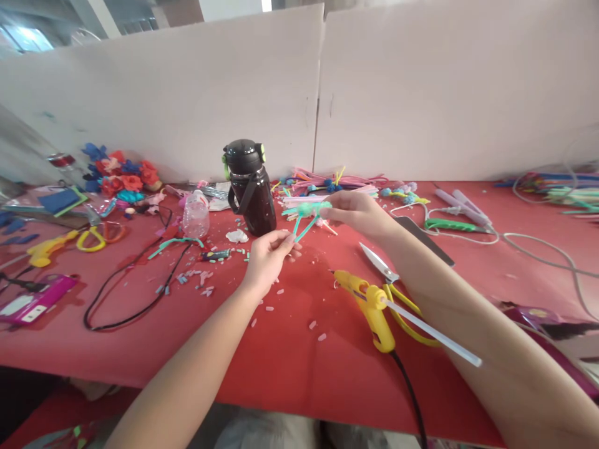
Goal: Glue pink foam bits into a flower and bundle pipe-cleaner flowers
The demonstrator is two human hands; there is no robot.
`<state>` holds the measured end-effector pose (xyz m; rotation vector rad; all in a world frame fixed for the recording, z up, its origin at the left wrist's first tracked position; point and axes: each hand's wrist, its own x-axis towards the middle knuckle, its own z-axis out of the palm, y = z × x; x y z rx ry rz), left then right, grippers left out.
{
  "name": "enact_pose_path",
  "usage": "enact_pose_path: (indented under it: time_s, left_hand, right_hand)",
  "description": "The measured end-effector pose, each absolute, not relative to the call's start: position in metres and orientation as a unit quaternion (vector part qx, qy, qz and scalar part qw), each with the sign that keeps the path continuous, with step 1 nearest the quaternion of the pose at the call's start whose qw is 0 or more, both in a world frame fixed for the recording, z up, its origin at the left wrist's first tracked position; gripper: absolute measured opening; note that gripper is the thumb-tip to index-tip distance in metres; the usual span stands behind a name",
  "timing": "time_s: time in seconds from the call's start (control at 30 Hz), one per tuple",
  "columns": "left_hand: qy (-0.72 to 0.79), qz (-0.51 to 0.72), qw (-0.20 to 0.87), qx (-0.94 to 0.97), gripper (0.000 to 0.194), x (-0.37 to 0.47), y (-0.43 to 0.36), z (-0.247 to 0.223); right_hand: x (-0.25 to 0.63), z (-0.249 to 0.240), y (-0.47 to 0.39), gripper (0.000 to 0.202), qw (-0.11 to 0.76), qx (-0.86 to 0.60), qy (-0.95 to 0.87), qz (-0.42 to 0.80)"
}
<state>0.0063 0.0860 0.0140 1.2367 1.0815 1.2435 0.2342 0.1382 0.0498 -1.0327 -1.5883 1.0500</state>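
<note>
Between my hands is a mint-green pipe cleaner piece [309,209], fuzzy and bunched at the top, with thin legs bent downward. My left hand [272,254] pinches the lower end of those legs between thumb and fingers. The fingers of my right hand [350,211] are closed on the bunched top at its right side. Below my right forearm lies a yellow hot glue gun [369,302] with a clear glue stick in its back. Partly under the same forearm are yellow-handled scissors [381,265], blades spread toward the far left.
A black flask [253,193] stands just beyond my left hand, beside a clear plastic bottle [195,217]. Pipe cleaners [322,182] lie along the white partition. A black cable [116,325] loops at left. A dark phone-like slab [428,242] and green cutter [452,225] lie at right.
</note>
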Motion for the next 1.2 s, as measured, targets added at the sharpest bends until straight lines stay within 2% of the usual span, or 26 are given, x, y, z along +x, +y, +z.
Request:
enact_pose_path:
  time_s: [0.47, 0.87, 1.0, 1.2]
  left_hand:
    - [0.446, 0.521, 0.546, 0.481, 0.053, 0.008, 0.087, 0.014]
    - [0.453, 0.514, 0.532, 0.498, 0.039, 0.009, 0.088, 0.01]
    - [0.473, 0.488, 0.529, 0.509, 0.037, 0.008, 0.089, 0.007]
    - [0.496, 0.438, 0.508, 0.551, 0.022, 0.007, 0.086, 0.011]
  right_hand:
    - [0.227, 0.044, 0.14, 0.045, 0.47, -0.437, -0.655, 0.399]
    - [0.223, 0.044, 0.139, 0.042, 0.472, -0.45, -0.658, 0.377]
    - [0.221, 0.045, 0.136, 0.045, 0.474, -0.44, -0.654, 0.393]
    - [0.228, 0.044, 0.135, 0.054, 0.436, -0.435, -0.665, 0.422]
